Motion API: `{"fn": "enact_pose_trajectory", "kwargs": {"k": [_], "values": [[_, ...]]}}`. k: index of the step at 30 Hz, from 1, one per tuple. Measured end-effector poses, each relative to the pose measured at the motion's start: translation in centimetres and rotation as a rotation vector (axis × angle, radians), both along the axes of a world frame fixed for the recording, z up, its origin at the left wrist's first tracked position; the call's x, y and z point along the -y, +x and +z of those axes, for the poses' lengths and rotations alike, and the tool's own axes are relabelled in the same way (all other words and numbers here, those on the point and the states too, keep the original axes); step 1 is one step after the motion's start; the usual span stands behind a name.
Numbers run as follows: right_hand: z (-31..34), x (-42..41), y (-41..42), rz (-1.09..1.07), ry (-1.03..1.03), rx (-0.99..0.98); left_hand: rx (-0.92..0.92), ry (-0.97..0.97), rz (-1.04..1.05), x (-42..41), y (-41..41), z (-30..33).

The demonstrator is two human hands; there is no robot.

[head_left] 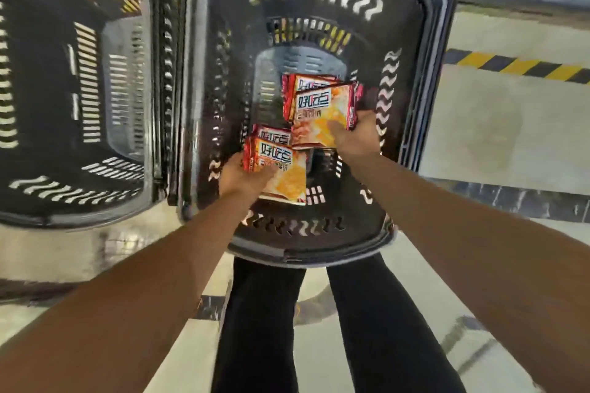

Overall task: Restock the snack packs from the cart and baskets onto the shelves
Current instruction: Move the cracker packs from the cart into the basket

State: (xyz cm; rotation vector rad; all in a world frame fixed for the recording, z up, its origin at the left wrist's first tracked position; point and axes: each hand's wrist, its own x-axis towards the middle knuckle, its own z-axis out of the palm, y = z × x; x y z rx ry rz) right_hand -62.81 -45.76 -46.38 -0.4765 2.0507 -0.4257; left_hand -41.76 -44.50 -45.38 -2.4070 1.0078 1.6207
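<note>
Head cam, looking down into dark basket (204,80) w/ slotted walls. Left hand (242,177) grips red-orange snack packs (277,166), a couple stacked, thumb over front. Right hand (354,134) grips second stack of same packs (322,108), held higher and to the right, both inside basket. Second dark basket (79,89) just beside, on left. Black trousers (319,329) below. Yellow-black floor stripe (517,68) at right. Frame blurred.

Red-and-orange snack packs (322,112) are held in two small stacks — one lower left, one upper right. Both are raised inside a dark slotted basket (424,41).
</note>
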Motion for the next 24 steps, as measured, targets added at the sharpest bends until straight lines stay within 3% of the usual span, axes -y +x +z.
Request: {"fn": "enact_pose_trajectory", "kwargs": {"k": [6,13,20,24], "values": [[-9.1,1.4,0.4,-0.148,0.024,0.038,0.007,0.001,0.105,0.1,-0.1,-8.4],[-13.2,2.9,0.9,-0.034,0.082,-0.062,0.066,0.012,0.055,0.1,-0.8,-12.3],[-7.4,1.1,1.8,0.083,0.176,-0.063,0.042,-0.042,-0.165,0.2,-0.1,-7.4],[1.1,-0.8,2.7,0.327,0.133,-0.157,0.01,-0.102,-0.348,0.9,0.3,0.1]]}}
